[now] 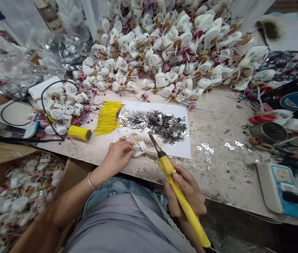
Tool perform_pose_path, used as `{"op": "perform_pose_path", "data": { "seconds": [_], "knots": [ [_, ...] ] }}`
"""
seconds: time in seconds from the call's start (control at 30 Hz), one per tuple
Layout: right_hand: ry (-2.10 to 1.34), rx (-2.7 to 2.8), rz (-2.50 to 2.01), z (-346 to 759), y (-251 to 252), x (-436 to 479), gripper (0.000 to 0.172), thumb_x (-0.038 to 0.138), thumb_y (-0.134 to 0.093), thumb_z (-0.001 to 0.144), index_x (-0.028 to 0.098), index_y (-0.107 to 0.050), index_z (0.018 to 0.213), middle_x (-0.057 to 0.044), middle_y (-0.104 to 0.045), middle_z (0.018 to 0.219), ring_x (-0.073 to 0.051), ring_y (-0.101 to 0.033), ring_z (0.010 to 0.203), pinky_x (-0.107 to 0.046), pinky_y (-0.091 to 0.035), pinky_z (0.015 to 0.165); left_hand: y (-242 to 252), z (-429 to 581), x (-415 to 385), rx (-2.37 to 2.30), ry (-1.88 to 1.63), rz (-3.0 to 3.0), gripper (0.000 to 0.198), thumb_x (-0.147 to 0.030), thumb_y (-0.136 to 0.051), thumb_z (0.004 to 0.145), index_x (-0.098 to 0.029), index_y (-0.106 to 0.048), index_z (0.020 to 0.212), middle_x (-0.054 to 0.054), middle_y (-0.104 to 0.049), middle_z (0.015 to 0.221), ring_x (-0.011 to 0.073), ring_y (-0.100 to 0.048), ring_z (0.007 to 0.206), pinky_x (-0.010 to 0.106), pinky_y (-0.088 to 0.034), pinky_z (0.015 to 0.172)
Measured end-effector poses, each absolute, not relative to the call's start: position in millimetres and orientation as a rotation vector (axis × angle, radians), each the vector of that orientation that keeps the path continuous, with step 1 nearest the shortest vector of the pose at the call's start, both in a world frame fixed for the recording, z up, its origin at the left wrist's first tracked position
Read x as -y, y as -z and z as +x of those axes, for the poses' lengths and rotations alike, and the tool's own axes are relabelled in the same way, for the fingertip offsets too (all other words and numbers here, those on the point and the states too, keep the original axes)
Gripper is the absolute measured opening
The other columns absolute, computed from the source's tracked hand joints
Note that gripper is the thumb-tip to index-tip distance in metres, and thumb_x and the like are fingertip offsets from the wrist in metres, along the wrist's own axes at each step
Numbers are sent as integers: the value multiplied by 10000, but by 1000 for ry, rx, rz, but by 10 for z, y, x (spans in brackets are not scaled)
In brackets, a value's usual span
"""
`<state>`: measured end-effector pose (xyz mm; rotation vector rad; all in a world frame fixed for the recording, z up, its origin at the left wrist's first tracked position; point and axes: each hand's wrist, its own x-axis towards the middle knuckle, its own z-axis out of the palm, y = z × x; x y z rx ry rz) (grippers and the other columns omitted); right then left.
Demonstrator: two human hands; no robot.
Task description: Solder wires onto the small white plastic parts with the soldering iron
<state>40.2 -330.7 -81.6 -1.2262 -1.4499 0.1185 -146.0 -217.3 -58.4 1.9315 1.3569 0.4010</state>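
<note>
Just below the frame's centre, the white plastic part looks light, stiff and somewhat brittle, probably best held by its solid body. The left hand pinches its left end, fingers nearly together. The right hand wraps around the yellow soldering iron, lower right of centre.

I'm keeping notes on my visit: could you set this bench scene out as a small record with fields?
Left hand: holds a white plastic part
Right hand: grips a yellow soldering iron
Iron tip: near small metal pieces; contact unclear
Under metal pieces: white paper
Left side: fanned yellow wires, yellow wire bundle
Behind: heap of white parts
</note>
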Motion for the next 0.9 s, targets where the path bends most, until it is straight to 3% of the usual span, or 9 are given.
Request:
{"op": "perform_pose_path", "data": {
  "seconds": [0.2,0.57,0.73,0.9],
  "knots": [
    [-340,1571,-1267,508,654,3620,425,43,-593,737,189,-605,1136,-105,-647,1197,-250,-673,1008,-392,-623,779,526,-1433,2129,-1368,-334,1851,123,-162,-597,800,-180,-652,693,32,-696,956,203,-615,970,354,-442,891],
    [-273,1784,-1216,508,667,3512,483,63,-574,754,180,-579,1223,-100,-656,1186,-232,-676,1011,-338,-619,818,527,-1418,2120,-1392,-333,1834,130,-137,-589,776,-183,-646,668,32,-701,949,217,-613,996,383,-424,948],
    [-254,1848,-1170,520,588,3524,483,22,-577,742,126,-586,1214,-143,-644,1188,-233,-666,1031,-332,-609,835,512,-1394,2109,-1411,-322,1835,140,-128,-582,761,-184,-644,648,18,-707,907,206,-625,938,376,-425,939],
    [-290,1738,-1202,503,582,3495,498,33,-574,751,158,-569,1233,-120,-648,1181,-230,-666,1014,-361,-616,807,504,-1377,2100,-1425,-299,1811,144,-127,-567,753,-177,-651,648,18,-708,870,194,-627,885,341,-447,880]
  ]
}}
